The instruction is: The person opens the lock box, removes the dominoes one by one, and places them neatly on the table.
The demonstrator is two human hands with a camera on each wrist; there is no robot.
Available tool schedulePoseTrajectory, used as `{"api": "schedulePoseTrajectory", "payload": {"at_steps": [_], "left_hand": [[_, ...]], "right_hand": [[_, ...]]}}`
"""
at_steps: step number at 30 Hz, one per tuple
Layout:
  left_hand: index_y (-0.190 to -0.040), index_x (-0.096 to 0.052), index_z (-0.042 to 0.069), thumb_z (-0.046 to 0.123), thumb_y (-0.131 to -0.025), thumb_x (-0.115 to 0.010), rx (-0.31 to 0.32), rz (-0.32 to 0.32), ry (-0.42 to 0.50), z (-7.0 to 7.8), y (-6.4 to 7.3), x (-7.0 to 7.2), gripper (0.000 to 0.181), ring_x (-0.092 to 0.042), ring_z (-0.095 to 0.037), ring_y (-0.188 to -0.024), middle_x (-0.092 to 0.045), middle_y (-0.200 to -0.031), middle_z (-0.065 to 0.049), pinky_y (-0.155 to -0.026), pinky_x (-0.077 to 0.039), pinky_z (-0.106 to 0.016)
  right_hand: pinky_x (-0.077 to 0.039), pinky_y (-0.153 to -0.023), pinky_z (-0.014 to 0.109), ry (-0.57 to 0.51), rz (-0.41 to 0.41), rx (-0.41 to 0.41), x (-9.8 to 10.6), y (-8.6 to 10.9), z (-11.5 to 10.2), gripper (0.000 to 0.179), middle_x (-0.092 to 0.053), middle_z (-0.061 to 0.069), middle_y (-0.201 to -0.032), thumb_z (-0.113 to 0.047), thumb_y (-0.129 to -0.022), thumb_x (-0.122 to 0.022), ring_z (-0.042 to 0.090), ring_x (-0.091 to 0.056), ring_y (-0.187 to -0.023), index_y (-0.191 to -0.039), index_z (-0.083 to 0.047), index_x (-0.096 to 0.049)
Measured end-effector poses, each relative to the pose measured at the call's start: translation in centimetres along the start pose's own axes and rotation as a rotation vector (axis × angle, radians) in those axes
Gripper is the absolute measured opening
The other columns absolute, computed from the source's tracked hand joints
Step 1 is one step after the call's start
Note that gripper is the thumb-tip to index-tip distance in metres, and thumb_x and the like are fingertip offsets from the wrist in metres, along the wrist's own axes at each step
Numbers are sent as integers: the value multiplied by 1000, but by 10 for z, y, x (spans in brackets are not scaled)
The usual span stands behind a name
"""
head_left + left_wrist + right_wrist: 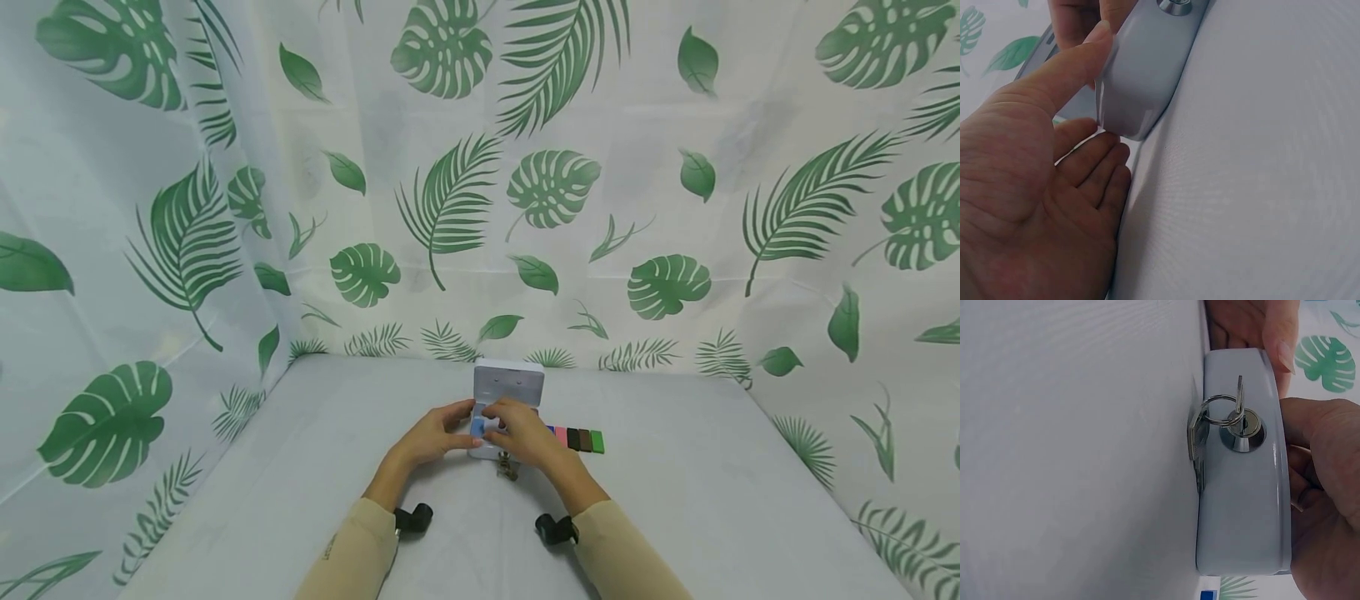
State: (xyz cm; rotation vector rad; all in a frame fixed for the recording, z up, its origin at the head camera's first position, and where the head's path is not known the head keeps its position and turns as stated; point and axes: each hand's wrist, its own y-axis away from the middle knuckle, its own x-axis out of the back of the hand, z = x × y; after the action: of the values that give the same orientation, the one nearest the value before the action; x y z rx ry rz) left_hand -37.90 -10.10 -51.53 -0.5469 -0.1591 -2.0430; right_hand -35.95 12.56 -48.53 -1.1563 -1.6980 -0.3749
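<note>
A small pale grey cash box (483, 451) stands on the table with its lid (508, 383) raised at the back. A key (1240, 394) sits in the front lock (1244, 431), with more keys (1197, 437) hanging from its ring. My left hand (431, 435) holds the box's left side, thumb on the front rim and fingers along the side wall. My right hand (525, 432) reaches over the right part of the box, its thumb and fingers bent down inside. Something light blue (477, 427) shows in the box's left part. What lies between the right fingertips is hidden.
A row of small coloured blocks, with pink (561, 436), black (573, 439) and green (597, 442) among them, lies right of the box. White cloth covers the table (675, 500). A leaf-patterned curtain (600, 275) hangs behind and at the sides.
</note>
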Motion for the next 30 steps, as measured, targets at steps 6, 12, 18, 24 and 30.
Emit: {"api": "schedulePoseTrajectory", "payload": {"at_steps": [6, 12, 18, 24, 30], "left_hand": [[-159, -44, 15, 37, -89, -84, -2, -3, 15, 0, 0, 0, 84, -42, -35, -151, -46, -163, -7, -123, -36, -56], [-160, -43, 15, 39, -88, -84, -4, -11, 20, -2, -1, 0, 86, -41, -33, -152, -44, -164, -6, -123, -37, -54], [-160, -42, 14, 36, -88, -85, -7, -19, 27, -2, 0, 1, 86, -40, -36, -152, -44, -164, -6, -124, -36, -55], [-160, -43, 14, 33, -88, -86, 0, -16, 46, 3, 2, 1, 86, -39, -38, -153, -43, -164, -8, -123, -35, -58], [-160, -42, 13, 30, -87, -87, 8, -16, 48, 4, 3, 1, 87, -38, -38, -153, -43, -165, -8, -124, -34, -56]], "right_hand": [[-58, -79, 36, -16, -5, -1, -2, -2, -1, 34, -71, 12, -119, -14, -95, -77, 22, -65, -95, -126, -2, -71], [-57, -79, 36, -19, -20, -26, -5, -6, 1, 34, -71, 10, -119, -15, -94, -78, 21, -64, -95, -125, -3, -71], [-56, -76, 32, -50, -27, -33, -8, -9, 3, 32, -71, 9, -114, -14, -93, -79, 18, -63, -91, -123, -4, -73], [-54, -71, 27, -89, -46, -51, -9, -11, 5, 32, -72, 10, -111, -14, -94, -79, 14, -59, -85, -123, -3, -73], [-55, -73, 29, -92, -52, -84, -9, -11, 6, 33, -72, 10, -110, -16, -94, -79, 14, -60, -87, -124, -4, -73]]}}
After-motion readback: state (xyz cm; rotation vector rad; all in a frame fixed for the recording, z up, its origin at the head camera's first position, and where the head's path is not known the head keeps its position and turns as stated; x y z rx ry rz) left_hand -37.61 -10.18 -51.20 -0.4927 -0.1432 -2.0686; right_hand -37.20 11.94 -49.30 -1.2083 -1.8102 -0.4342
